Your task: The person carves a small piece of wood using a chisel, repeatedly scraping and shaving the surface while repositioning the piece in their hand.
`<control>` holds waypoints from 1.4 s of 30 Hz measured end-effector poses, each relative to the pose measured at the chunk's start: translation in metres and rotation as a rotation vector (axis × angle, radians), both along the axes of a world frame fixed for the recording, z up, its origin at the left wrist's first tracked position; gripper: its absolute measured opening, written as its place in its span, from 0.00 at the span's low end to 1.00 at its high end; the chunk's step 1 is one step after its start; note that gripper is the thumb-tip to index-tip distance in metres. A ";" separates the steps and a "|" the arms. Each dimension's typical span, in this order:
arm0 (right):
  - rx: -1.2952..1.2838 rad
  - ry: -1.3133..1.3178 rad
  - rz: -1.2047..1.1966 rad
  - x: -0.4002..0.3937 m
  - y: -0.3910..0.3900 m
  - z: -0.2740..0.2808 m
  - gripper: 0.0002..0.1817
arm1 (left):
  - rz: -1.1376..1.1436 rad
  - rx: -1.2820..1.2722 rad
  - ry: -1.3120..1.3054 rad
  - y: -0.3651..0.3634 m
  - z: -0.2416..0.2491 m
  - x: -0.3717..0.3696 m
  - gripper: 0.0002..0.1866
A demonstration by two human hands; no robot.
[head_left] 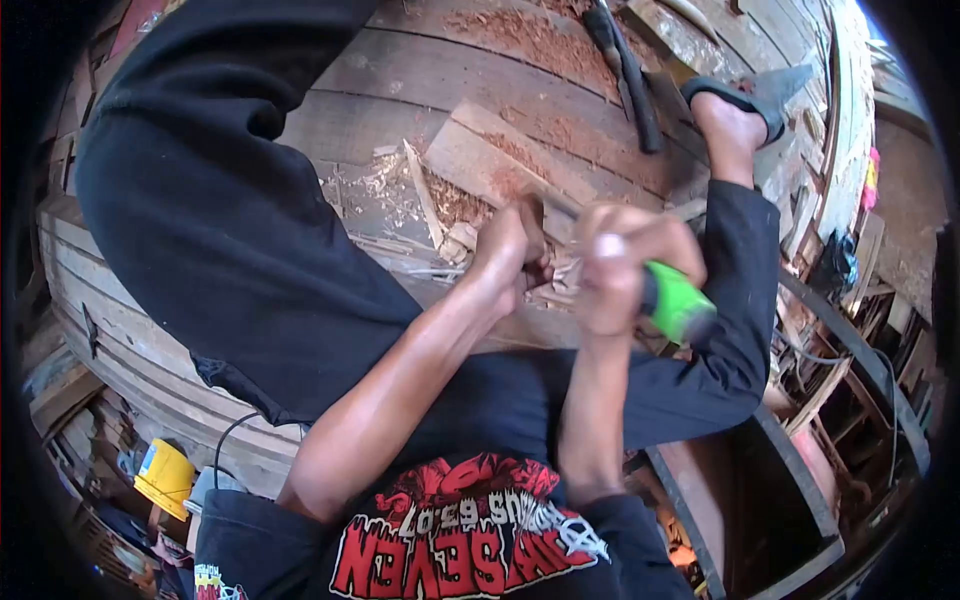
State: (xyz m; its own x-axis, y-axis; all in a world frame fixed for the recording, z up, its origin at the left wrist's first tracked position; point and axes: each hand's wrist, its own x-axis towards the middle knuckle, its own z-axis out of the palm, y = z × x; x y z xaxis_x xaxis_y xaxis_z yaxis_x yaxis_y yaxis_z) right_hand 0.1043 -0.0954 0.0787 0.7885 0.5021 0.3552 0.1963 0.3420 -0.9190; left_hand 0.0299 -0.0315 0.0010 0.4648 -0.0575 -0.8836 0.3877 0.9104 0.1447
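Between the bent legs, my left hand (512, 250) is closed at the edge of a flat wooden board (500, 160). The small thing within its fingers is hidden. Just to its right, my right hand (625, 260) is wrapped round a tool with a bright green handle (680, 305), blurred by motion. The tool's front part points toward my left hand, and its tip is too blurred to make out. Wood shavings (385, 195) and a long wood sliver (425, 195) lie left of the hands.
Long dark-handled tools (635, 90) lie on the planks beyond the hands. A foot in a sandal (735, 115) rests at the upper right. A yellow container (165, 478) stands at the lower left. An open wooden frame (700, 500) is at the lower right.
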 end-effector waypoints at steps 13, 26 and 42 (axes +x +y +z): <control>0.080 0.085 0.029 0.015 0.003 0.049 0.10 | 0.156 -0.085 0.186 -0.001 0.023 0.005 0.13; -0.088 -0.058 -0.056 0.032 -0.006 0.008 0.08 | 0.086 -0.050 0.180 0.003 0.029 0.010 0.20; -0.262 0.194 -0.519 0.045 -0.041 0.046 0.15 | -0.385 0.028 -0.043 -0.002 0.003 -0.009 0.20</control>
